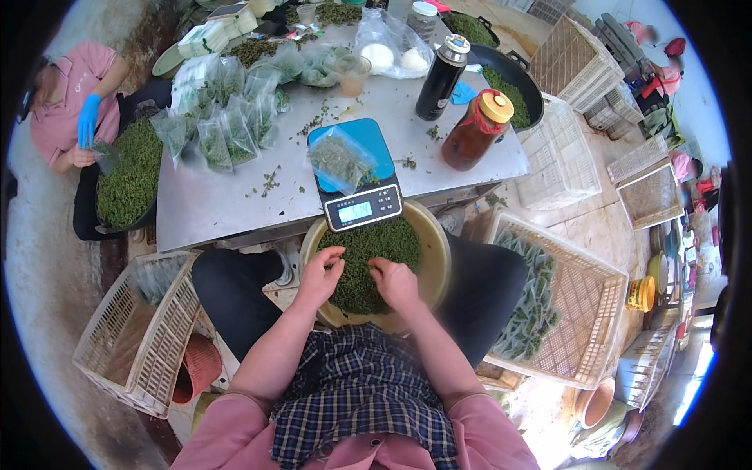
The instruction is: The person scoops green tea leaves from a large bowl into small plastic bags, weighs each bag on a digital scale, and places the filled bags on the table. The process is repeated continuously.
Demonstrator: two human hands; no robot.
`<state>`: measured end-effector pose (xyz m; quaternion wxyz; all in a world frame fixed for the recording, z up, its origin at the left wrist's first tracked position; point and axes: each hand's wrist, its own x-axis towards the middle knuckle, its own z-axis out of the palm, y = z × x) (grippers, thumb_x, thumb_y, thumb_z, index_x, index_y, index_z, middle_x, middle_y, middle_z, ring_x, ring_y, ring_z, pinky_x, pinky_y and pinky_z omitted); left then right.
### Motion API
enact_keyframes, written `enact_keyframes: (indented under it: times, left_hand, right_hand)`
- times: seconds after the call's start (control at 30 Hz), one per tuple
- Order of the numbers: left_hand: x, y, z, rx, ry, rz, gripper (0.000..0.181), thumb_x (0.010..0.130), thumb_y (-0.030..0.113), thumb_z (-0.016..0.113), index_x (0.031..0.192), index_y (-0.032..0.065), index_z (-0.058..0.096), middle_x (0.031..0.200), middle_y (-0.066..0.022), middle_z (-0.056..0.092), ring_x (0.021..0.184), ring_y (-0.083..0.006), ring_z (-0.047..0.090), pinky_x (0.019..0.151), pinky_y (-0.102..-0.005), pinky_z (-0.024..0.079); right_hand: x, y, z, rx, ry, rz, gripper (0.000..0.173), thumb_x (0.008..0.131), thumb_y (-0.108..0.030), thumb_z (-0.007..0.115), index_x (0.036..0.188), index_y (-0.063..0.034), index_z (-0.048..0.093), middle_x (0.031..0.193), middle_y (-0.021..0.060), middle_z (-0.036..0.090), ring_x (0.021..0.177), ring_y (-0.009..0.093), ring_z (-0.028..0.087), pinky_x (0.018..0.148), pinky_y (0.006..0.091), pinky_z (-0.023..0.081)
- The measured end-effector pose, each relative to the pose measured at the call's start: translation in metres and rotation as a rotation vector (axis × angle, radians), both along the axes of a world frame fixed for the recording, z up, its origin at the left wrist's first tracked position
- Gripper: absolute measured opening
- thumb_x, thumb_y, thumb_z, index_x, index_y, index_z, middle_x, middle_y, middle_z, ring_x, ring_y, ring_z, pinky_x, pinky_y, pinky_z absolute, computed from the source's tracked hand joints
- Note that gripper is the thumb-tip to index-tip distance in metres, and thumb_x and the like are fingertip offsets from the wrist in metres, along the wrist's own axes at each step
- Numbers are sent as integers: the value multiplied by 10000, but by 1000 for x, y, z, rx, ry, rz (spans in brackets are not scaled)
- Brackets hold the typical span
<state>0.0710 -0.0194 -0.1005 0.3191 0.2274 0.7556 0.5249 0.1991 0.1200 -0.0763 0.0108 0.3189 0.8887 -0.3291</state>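
A cream plastic basin [436,258] full of small green succulent-like cuttings [367,288] stands between the knees. Over the left part of the cuttings is my left hand [321,275], its thumb and fingertips apart with nothing seen between them. My right hand [395,283] is over the right part, its fingers curled and fingertips close together; whether they pinch a sprig is too small to tell. Just beyond the basin, at the table's edge, a digital kitchen scale [379,141] with a lit display bears a clear plastic bag [342,157] of cuttings.
Filled bags [226,132] lie on the metal table [235,200], with a thermos [442,79] and glass jar [477,132] at right. Plastic crates stand at left [144,346] and right [578,305], the right one holding bags. A gloved co-worker [82,111] sits by a heaped tub [132,170].
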Motion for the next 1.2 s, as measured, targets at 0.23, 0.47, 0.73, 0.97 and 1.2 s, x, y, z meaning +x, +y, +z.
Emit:
enact_keyframes:
  times: [0.23,0.47,0.73,0.97,1.2]
  left_hand:
    - [-1,-1,1,107,-79,-17,229,897,59,569,1115,18,624,991,-72,677,874,-120,636,785,-252,501]
    - [-4,3,6,163,-146,-19,205,920,66,551,1104,10,623,987,-76,671,872,-124,640,781,-252,507]
    - [-7,24,71,528,-636,134,379,992,255,487,1316,58,478,1175,-110,571,896,-189,641,722,-287,542]
    - [-10,45,75,437,-299,-6,252,944,169,586,1153,30,613,902,-51,632,746,-117,624,614,-245,521]
    - [-9,42,71,508,-340,177,150,881,43,645,1017,-19,639,870,-56,654,715,-104,627,664,-235,538]
  right_hand:
    - [-6,27,2,-93,181,-187,318,853,-148,630,1160,-71,599,735,145,656,587,201,653,577,351,507]
    - [-43,57,62,-400,610,-326,174,847,-123,698,980,-12,696,673,-49,589,534,16,453,477,184,356]
    - [-53,40,81,-1006,575,-361,183,871,-180,698,1006,-57,684,681,-62,559,542,12,442,451,168,308]
    - [-42,25,83,-994,506,-368,168,871,-178,698,975,-49,672,730,-39,611,566,10,476,462,151,330]
    - [-34,27,76,-1293,591,-348,151,866,-157,695,973,-63,645,764,-9,638,572,20,518,466,135,368]
